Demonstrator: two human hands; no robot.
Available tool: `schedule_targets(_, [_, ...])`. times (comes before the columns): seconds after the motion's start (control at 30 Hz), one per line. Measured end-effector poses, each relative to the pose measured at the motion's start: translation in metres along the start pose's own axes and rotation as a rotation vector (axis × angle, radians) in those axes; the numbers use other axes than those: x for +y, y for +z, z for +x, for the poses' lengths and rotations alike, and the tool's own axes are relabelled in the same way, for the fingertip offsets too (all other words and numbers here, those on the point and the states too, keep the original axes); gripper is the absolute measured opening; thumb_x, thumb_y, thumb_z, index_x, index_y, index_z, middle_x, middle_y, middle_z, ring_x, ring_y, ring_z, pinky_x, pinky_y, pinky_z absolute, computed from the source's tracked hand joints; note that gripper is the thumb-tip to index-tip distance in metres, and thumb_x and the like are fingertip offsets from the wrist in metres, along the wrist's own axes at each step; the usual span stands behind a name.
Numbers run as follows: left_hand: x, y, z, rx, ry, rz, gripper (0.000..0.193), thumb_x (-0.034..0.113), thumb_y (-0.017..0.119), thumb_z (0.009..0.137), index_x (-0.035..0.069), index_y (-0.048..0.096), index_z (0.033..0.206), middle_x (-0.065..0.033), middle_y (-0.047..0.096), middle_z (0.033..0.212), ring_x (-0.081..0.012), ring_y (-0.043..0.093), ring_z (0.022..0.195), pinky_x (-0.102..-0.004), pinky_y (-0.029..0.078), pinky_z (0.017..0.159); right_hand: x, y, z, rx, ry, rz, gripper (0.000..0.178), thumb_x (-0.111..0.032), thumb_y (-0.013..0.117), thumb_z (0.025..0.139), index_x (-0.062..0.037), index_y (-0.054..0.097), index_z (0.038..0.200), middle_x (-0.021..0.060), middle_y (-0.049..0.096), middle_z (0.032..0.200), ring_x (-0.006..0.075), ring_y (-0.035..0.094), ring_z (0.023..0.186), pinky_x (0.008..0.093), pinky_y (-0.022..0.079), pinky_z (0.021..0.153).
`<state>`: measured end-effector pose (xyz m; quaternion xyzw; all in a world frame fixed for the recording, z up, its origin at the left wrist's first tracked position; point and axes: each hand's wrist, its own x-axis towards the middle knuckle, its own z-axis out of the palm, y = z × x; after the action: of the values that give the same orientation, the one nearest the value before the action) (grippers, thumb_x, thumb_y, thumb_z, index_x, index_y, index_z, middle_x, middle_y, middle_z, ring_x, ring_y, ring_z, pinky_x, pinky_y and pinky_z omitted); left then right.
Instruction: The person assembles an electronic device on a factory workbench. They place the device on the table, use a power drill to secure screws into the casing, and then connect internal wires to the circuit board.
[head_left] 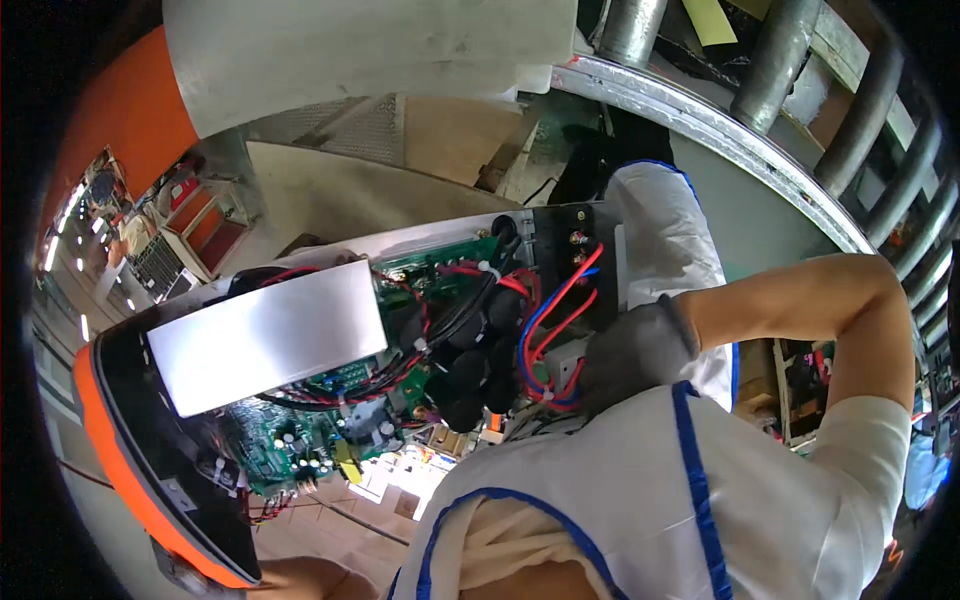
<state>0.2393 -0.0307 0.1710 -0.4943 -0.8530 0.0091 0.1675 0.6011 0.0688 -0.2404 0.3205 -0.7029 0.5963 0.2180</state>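
An electronic power unit with its cover off lies tilted in front of my body. It has an orange and black end panel [100,430], a green circuit board [290,440] and a plain silver metal plate [270,335] over part of it. Under the orange end, my left hand [180,568] in a grey glove grips the panel's edge, its fingers partly hidden. My gloved right hand [645,350] is closed on the opposite end, beside a small grey block [562,365] and thick red and blue wires [530,340]. Its fingertips are hidden.
Metal rollers [780,65] with a bright rail [720,130] curve along the upper right. A pale sheet-metal panel [370,50] and an orange surface [125,120] stand at the upper left. Shelving with red drawers [205,235] shows farther off.
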Motion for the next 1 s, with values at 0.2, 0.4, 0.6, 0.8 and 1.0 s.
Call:
schedule_targets(0.2, [-0.053, -0.015, -0.039, 0.084, -0.170, -0.175, 0.056, 0.037, 0.055, 0.088, -0.008, 0.050, 0.122, -0.0185, 0.053, 0.121, -0.0263, 0.052, 0.109, -0.0388, 0.040, 0.094, -0.014, 0.018, 0.006, 0.163, 0.123, 0.407, 0.028, -0.018, 0.050, 0.084, -0.0013, 0.057, 0.104, 0.0141, 0.059, 0.100, 0.0284, 0.059, 0.093, 0.0374, 0.048, 0.081])
schedule_targets(0.4, [-0.069, -0.026, -0.051, 0.104, -0.210, -0.231, 0.056, 0.037, 0.055, 0.088, -0.008, 0.050, 0.122, -0.0184, 0.053, 0.121, -0.0263, 0.052, 0.109, -0.0387, 0.040, 0.095, -0.029, -0.067, 0.007, 0.306, 0.283, -0.461, 0.034, -0.021, 0.060, 0.073, -0.0055, 0.061, 0.102, 0.0115, 0.061, 0.102, 0.0326, 0.057, 0.096, 0.0433, 0.046, 0.084])
schedule_targets(0.6, [-0.083, -0.030, -0.049, 0.107, -0.204, -0.272, 0.056, 0.037, 0.055, 0.088, -0.008, 0.050, 0.122, -0.0184, 0.053, 0.121, -0.0263, 0.052, 0.109, -0.0386, 0.040, 0.095, 0.042, -0.065, 0.014, 0.098, 0.929, -0.057, 0.029, -0.026, 0.068, 0.067, -0.0061, 0.066, 0.089, 0.0136, 0.058, 0.089, 0.0331, 0.054, 0.092, 0.0428, 0.045, 0.079])
schedule_targets(0.8, [-0.092, -0.032, -0.043, 0.103, -0.209, -0.288, 0.057, 0.037, 0.055, 0.088, -0.008, 0.050, 0.123, -0.0184, 0.053, 0.121, -0.0262, 0.052, 0.109, -0.0385, 0.040, 0.095, 0.067, -0.036, 0.040, -0.027, 0.981, -0.236, 0.032, -0.036, 0.065, 0.072, -0.0062, 0.070, 0.081, 0.0127, 0.058, 0.096, 0.0311, 0.053, 0.098, 0.0427, 0.047, 0.080])
schedule_targets(1.0, [-0.102, -0.033, -0.051, 0.110, -0.225, -0.316, 0.057, 0.037, 0.055, 0.088, -0.008, 0.049, 0.123, -0.0183, 0.053, 0.121, -0.0262, 0.052, 0.109, -0.0385, 0.040, 0.095, 0.071, -0.045, 0.045, -0.256, 0.951, -0.221, 0.022, -0.034, 0.066, 0.070, -0.0165, 0.073, 0.081, 0.0093, 0.057, 0.103, 0.0302, 0.046, 0.102, 0.0419, 0.042, 0.085])
